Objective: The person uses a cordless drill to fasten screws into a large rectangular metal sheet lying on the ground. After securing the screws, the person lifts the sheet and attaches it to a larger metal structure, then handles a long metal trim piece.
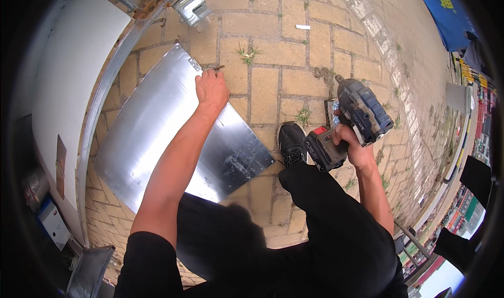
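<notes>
A shiny metal panel lies at a slant on the paving, left of my black shoe. My left hand is closed over its far right edge, with the fingers curled. Beside those fingers, a small plate with holes sits at the panel's corner, and a thin dark bolt-like piece pokes out past the edge. My right hand grips a cordless impact wrench by its handle, raised above the ground, its nose pointing away from me. The wrench's trigger is hidden.
A white panel with a metal frame edge stands along the left. A metal bracket is at the far left on yellow paving bricks. Weed tufts grow between bricks. A blue cloth hangs at the far right.
</notes>
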A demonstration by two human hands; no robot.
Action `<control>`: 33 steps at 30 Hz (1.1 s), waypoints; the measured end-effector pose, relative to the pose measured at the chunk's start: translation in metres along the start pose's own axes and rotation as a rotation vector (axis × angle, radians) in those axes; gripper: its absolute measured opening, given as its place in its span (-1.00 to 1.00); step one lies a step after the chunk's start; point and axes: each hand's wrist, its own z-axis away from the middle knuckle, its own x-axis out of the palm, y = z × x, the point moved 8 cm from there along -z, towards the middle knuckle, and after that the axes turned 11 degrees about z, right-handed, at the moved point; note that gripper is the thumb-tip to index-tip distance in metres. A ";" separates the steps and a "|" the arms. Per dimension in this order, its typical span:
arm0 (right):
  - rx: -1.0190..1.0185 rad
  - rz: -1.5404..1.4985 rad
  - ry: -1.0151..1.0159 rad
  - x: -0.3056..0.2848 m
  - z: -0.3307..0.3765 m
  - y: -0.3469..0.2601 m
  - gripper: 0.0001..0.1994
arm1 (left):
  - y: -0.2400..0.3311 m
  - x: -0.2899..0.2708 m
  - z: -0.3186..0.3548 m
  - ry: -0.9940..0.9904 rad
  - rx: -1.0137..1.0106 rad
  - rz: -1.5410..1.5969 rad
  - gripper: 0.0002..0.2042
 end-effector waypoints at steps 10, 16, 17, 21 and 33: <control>-0.067 0.114 0.578 -0.143 0.168 0.011 -0.62 | 0.013 -0.010 -0.025 -0.275 -0.072 0.210 -0.54; -0.032 0.012 0.346 -0.114 0.144 0.063 -0.63 | 0.030 0.005 0.003 -0.493 0.147 0.802 -0.56; -0.040 0.024 0.295 -0.105 0.134 0.081 -0.64 | 0.045 0.003 0.015 -0.591 0.111 0.960 -0.63; 0.031 -0.071 0.040 -0.051 0.085 0.123 -0.61 | 0.056 0.001 0.060 -0.607 -0.037 1.319 -0.84; -0.183 0.070 -0.248 0.010 0.015 0.127 -0.68 | 0.122 0.058 0.197 0.138 0.526 0.375 -0.69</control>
